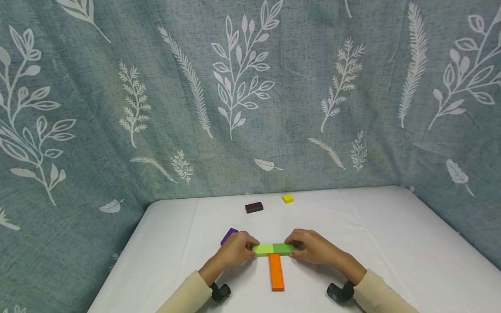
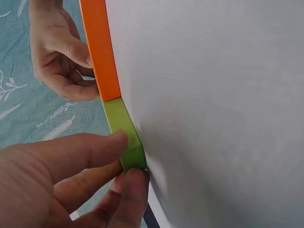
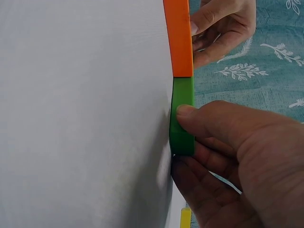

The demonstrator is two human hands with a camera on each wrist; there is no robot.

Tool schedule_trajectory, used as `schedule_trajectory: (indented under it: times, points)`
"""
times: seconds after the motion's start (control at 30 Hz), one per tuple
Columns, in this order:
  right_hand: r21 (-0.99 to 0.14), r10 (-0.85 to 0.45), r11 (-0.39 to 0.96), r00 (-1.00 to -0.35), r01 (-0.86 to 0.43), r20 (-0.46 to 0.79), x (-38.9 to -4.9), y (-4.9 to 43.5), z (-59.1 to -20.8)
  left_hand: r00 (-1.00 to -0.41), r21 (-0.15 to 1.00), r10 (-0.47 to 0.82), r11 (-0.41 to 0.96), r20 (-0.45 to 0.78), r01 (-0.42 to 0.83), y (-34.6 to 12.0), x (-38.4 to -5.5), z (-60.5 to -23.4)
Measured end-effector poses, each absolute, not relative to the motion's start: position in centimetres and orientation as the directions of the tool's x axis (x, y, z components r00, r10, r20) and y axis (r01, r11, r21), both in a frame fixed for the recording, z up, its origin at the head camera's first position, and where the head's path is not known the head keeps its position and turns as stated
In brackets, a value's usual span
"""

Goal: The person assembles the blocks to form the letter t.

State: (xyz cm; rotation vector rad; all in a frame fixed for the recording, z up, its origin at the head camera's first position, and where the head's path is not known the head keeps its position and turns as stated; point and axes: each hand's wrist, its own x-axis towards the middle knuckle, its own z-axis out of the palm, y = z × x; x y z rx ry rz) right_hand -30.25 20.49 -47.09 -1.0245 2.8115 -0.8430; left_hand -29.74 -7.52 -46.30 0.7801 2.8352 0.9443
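Light green block (image 1: 263, 249): flat on the worktop (image 1: 375, 230), near the middle; its right end meets the green block.
Green block (image 1: 282, 248): in line with the former, forming one crosswise row.
Orange block (image 1: 276, 273): long, lying at right angles to the row; far end against the row's near side at the seam, making a T.
Left hand (image 1: 238, 248): thumb and fingers narrow, pinching the outer end of the light green block.
Right hand (image 1: 313, 247): likewise pinching the outer end of the green block.
Purple block (image 1: 228, 234): just beyond the left hand, partly hidden by it.
Dark block (image 1: 254, 208): farther back, lying flat.
Yellow block (image 1: 287, 198): small, near the far edge, right of the dark block.
Backdrop (image 1: 297, 87): blue-green cloth, pale leaf print.
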Motion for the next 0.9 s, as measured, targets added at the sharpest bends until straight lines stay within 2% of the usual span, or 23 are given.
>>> schedule_trajectory:
  times: [0.9]
  points:
    - [-0.511,-0.610,0.627,-0.779,-0.588,0.149,-30.19,20.47,-47.01,-0.863,0.603,0.497,0.661,0.095,0.447,-7.74,-29.82,-46.29]
